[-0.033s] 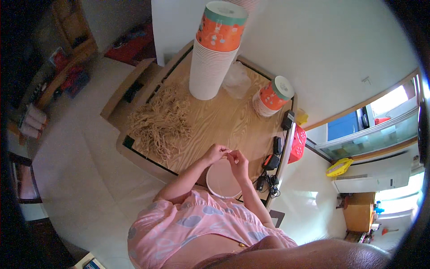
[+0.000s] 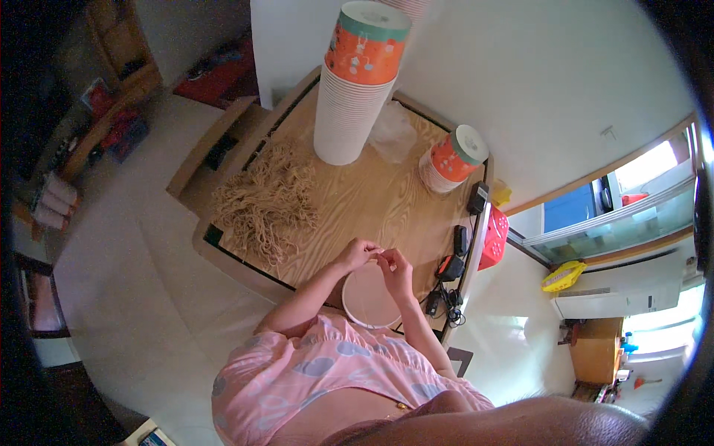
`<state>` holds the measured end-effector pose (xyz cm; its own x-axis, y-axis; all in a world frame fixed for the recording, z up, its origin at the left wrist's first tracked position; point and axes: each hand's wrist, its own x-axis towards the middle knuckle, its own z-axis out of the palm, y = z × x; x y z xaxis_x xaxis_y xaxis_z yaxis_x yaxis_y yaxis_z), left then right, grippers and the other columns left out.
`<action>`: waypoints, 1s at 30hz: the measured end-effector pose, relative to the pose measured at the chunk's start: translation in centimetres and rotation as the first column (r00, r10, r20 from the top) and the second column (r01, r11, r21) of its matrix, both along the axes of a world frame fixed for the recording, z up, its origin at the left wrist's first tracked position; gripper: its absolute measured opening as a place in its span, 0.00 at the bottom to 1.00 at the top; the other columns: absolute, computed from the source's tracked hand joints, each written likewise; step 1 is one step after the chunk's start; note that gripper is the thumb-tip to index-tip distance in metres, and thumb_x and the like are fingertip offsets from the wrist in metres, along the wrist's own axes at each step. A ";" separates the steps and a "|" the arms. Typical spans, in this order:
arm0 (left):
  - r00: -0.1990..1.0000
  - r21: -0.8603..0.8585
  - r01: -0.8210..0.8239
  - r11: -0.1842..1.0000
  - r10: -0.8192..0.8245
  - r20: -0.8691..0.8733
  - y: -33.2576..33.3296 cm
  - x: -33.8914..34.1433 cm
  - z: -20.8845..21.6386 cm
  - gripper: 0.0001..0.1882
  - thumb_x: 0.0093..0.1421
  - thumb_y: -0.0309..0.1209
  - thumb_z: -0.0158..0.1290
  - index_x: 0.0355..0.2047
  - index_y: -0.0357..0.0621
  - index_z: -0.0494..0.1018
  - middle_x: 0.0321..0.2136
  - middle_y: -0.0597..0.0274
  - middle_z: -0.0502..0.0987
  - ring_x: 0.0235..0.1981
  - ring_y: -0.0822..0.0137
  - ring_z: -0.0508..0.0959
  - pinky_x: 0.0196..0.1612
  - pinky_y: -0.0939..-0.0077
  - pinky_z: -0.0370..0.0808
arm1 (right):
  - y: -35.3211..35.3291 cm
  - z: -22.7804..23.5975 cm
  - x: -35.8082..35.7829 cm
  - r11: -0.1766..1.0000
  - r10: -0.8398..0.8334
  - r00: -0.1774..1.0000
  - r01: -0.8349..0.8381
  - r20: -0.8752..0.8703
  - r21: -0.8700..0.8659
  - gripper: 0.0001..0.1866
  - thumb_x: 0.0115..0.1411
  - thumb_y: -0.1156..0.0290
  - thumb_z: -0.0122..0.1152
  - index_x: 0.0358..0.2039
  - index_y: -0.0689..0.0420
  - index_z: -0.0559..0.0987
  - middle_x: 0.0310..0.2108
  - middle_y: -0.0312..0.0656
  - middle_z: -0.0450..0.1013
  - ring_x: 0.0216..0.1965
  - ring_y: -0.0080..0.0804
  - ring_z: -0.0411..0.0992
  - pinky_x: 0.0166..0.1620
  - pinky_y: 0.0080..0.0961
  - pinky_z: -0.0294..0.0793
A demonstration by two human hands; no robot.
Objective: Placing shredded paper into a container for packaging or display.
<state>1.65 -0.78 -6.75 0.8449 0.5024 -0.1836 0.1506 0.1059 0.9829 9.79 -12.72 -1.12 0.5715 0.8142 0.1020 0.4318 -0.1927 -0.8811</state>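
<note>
A white round paper tub (image 2: 371, 299) stands close to my body at the near edge of the table, its wide mouth facing up. At its far rim my left hand (image 2: 360, 253) and my right hand (image 2: 396, 269) meet, fingertips pinched together. Whatever they pinch is too small to make out. Left of my hands lies a tangled heap of tan cords (image 2: 268, 204). Farther back rises a tall stack of nested paper tubs (image 2: 353, 111), upside down, the top one orange with a green band. A shorter stack of tubs (image 2: 452, 160) sits at the far right.
Black power adapters (image 2: 449, 268) and cables line the right side of the wooden table (image 2: 357, 201). A crumpled clear plastic bag (image 2: 393, 134) lies between the stacks. Beyond the right edge is a red plastic stool or basket (image 2: 494, 238). A wall borders the far side.
</note>
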 end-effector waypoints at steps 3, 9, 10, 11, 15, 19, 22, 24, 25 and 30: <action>0.999 0.090 0.041 0.995 -0.042 0.007 0.2 -0.5 -1.0 0.10 0.54 0.32 0.53 0.33 0.39 0.76 0.26 0.66 0.77 0.28 0.77 0.73 0.34 0.79 0.71 | -0.2 1.0 -0.1 0.999 0.010 1.000 -0.009 0.016 -0.031 0.04 0.52 0.80 0.56 0.29 0.61 0.72 0.23 0.36 0.70 0.27 0.20 0.70 0.31 0.17 0.69; 0.999 0.060 0.043 0.997 -0.044 0.009 0.0 -0.2 -0.5 0.10 0.54 0.31 0.53 0.32 0.38 0.76 0.27 0.65 0.77 0.28 0.76 0.73 0.34 0.79 0.71 | 0.2 -0.1 0.7 0.984 0.055 0.978 -0.019 -0.201 0.176 0.08 0.54 0.84 0.51 0.35 0.61 0.68 0.28 0.36 0.69 0.28 0.21 0.70 0.34 0.15 0.70; 0.999 0.081 0.038 0.996 -0.040 0.018 0.0 -0.2 -0.6 0.10 0.54 0.31 0.53 0.32 0.37 0.76 0.27 0.64 0.77 0.29 0.76 0.73 0.34 0.79 0.71 | 0.1 -0.2 0.8 0.984 0.056 0.978 -0.020 -0.199 0.179 0.08 0.54 0.84 0.51 0.35 0.61 0.68 0.28 0.36 0.69 0.28 0.21 0.70 0.34 0.15 0.70; 0.999 0.083 0.037 0.996 -0.039 0.020 -0.1 -0.2 -0.8 0.10 0.54 0.31 0.53 0.32 0.37 0.76 0.27 0.64 0.77 0.29 0.76 0.73 0.34 0.79 0.71 | 0.2 0.0 0.8 0.990 0.029 0.985 -0.005 -0.168 0.143 0.08 0.54 0.83 0.50 0.35 0.61 0.69 0.27 0.36 0.69 0.29 0.21 0.70 0.34 0.16 0.71; 0.990 0.068 -0.010 0.998 0.000 0.143 -0.2 -0.3 -0.9 0.09 0.53 0.30 0.54 0.32 0.38 0.76 0.26 0.64 0.78 0.28 0.76 0.74 0.33 0.79 0.72 | 0.5 0.0 1.1 0.993 -0.006 0.996 0.015 -0.084 0.116 0.06 0.53 0.84 0.50 0.33 0.61 0.70 0.27 0.37 0.69 0.29 0.21 0.70 0.34 0.17 0.71; 0.996 0.241 -0.039 0.970 0.017 0.091 -0.2 -0.3 -0.2 0.09 0.52 0.31 0.54 0.32 0.39 0.76 0.24 0.65 0.77 0.26 0.76 0.73 0.30 0.79 0.72 | 0.8 0.8 0.9 0.992 -0.010 0.999 0.016 -0.045 0.129 0.06 0.53 0.84 0.50 0.32 0.62 0.70 0.27 0.37 0.69 0.29 0.21 0.70 0.34 0.17 0.71; 0.997 0.220 -0.018 0.975 -0.001 0.083 -0.2 -0.2 0.3 0.08 0.53 0.31 0.53 0.31 0.40 0.76 0.22 0.67 0.76 0.24 0.78 0.72 0.28 0.80 0.71 | 0.7 0.1 1.3 0.990 -0.022 0.993 0.038 -0.112 0.139 0.06 0.53 0.84 0.51 0.32 0.61 0.70 0.27 0.36 0.70 0.30 0.20 0.69 0.35 0.17 0.70; 0.995 0.122 -0.068 0.990 0.058 0.083 -0.4 -0.1 -0.1 0.08 0.54 0.32 0.53 0.30 0.40 0.76 0.21 0.68 0.76 0.23 0.79 0.72 0.27 0.81 0.70 | 0.7 -0.3 1.4 0.989 -0.035 0.999 0.040 -0.033 0.144 0.07 0.51 0.84 0.53 0.31 0.61 0.71 0.28 0.37 0.70 0.31 0.22 0.69 0.35 0.17 0.69; 0.990 0.022 -0.116 0.993 0.114 0.078 -0.5 0.0 -0.3 0.08 0.54 0.32 0.53 0.29 0.40 0.77 0.21 0.69 0.76 0.23 0.79 0.71 0.26 0.82 0.70 | 0.6 -0.5 1.4 0.989 -0.034 0.999 0.039 -0.033 0.146 0.07 0.51 0.84 0.53 0.31 0.61 0.71 0.28 0.37 0.70 0.31 0.22 0.69 0.35 0.17 0.69; 0.977 0.016 -0.210 0.978 0.209 0.037 -0.5 0.4 0.0 0.09 0.52 0.32 0.54 0.28 0.39 0.77 0.21 0.63 0.78 0.24 0.77 0.75 0.29 0.80 0.71 | 0.1 -0.7 1.0 0.996 -0.062 0.971 0.046 0.229 0.074 0.06 0.46 0.78 0.59 0.27 0.59 0.73 0.29 0.44 0.69 0.32 0.38 0.68 0.35 0.28 0.69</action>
